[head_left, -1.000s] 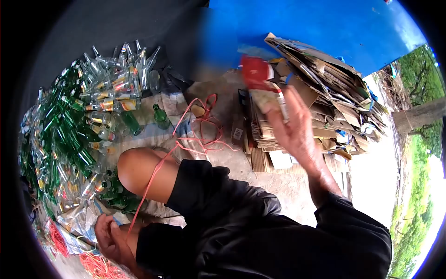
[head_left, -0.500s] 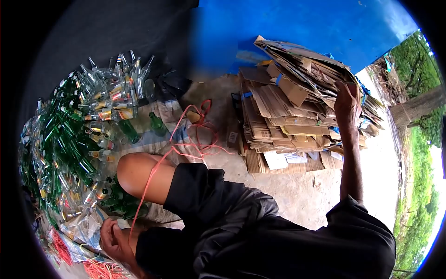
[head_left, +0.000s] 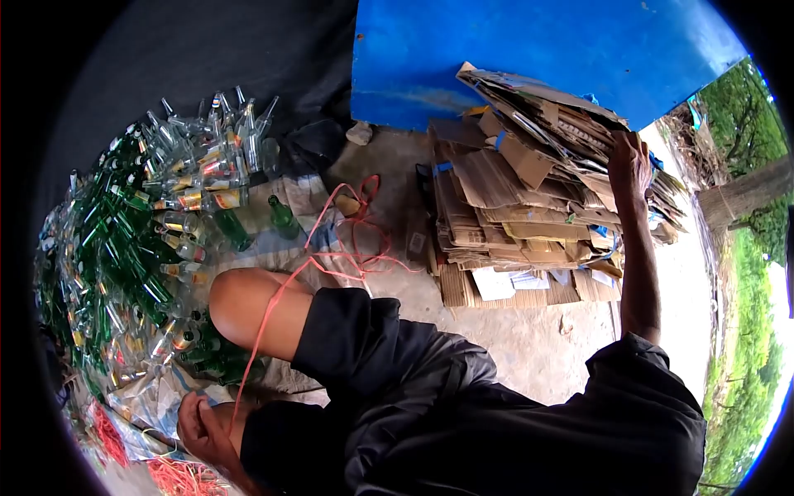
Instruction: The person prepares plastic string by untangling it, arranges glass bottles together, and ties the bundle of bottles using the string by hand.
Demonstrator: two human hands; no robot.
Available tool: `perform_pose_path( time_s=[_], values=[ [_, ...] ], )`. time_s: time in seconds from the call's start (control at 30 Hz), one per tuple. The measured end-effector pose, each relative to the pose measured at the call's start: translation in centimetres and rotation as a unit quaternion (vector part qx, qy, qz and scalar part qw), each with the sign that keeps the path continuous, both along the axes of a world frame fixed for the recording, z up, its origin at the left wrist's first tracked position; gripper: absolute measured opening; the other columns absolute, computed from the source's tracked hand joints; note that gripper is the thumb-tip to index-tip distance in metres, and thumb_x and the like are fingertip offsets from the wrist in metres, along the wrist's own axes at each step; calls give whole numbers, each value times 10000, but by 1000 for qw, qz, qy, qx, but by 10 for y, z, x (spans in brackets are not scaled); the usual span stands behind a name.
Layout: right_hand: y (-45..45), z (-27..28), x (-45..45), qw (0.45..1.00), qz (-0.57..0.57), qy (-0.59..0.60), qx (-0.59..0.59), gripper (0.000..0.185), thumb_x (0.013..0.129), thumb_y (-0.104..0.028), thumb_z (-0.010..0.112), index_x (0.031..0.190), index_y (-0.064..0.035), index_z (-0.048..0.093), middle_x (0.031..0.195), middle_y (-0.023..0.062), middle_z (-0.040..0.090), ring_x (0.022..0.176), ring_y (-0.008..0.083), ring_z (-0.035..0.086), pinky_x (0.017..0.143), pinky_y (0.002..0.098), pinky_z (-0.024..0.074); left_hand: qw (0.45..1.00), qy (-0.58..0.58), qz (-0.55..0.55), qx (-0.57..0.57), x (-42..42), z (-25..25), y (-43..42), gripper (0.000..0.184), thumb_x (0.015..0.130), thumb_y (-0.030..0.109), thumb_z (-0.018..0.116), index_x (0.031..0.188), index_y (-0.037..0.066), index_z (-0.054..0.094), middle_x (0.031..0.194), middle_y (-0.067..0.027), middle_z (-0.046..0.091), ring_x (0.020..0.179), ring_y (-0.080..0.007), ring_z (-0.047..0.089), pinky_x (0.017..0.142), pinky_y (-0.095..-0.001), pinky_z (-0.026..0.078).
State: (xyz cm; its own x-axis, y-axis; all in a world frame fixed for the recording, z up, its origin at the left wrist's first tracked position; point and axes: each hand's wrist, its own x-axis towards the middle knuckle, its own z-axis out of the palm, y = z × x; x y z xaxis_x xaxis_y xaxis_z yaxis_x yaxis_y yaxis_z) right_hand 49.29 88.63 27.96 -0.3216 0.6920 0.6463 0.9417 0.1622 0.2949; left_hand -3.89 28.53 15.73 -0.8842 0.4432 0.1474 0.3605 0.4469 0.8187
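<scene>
My right hand (head_left: 631,164) reaches out to a tall stack of flattened cardboard boxes (head_left: 504,207), its fingers bent over the edge of the tilted upper sheets (head_left: 546,107). My left hand (head_left: 201,423) is down by my lower knee with its fingers curled; what lies inside them is hidden. A strand of pink plastic string (head_left: 273,310) crosses my upper knee and runs down to the left hand. The rest of that string lies in loose loops on the ground between my knee and the stack.
Many green glass bottles (head_left: 124,240) and clear bottles (head_left: 223,149) are heaped at the left, and one green bottle (head_left: 284,217) stands apart. A blue panel (head_left: 529,41) rises behind the cardboard. Bundles of pink string (head_left: 182,478) lie at lower left. A tree trunk (head_left: 744,192) shows at right.
My right hand has shifted slightly right and up along the cardboard edge, its fingers now bent over it. My left hand and the string have hardly moved.
</scene>
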Motion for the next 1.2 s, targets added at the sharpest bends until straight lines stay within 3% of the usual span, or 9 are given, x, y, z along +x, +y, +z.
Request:
perform_pose_path(
  time_s=[0.23, 1.0, 1.2],
  values=[
    [11, 16, -9, 999, -15, -8, -35, 350, 867, -22, 541, 1123, -162, 735, 1212, 44, 660, 1097, 326, 597, 914, 460, 521, 1000, 11, 11, -22, 0, -3, -2, 253, 1031, 107, 592, 1231, -46, 616, 1089, -103, 686, 1021, -165, 638, 927, -280, 495],
    [33, 12, 4, 998, -45, -47, 20, 304, 845, -80, 626, 1108, -170, 747, 1167, 71, 625, 1144, 315, 561, 938, 483, 462, 997, 37, 8, -62, -11, -16, -12, 270, 1012, 140, 613, 1207, -45, 633, 1082, -93, 671, 1005, -174, 625, 900, -285, 498],
    [51, 1, 1, 999, -20, -3, 48, 268, 873, -106, 602, 1080, -173, 758, 1175, 90, 637, 1128, 346, 578, 945, 484, 469, 997, 36, 11, -61, -3, -7, -2, 262, 1002, 130, 618, 1186, -55, 644, 1073, -119, 668, 985, -194, 633, 879, -298, 507]
  ],
)
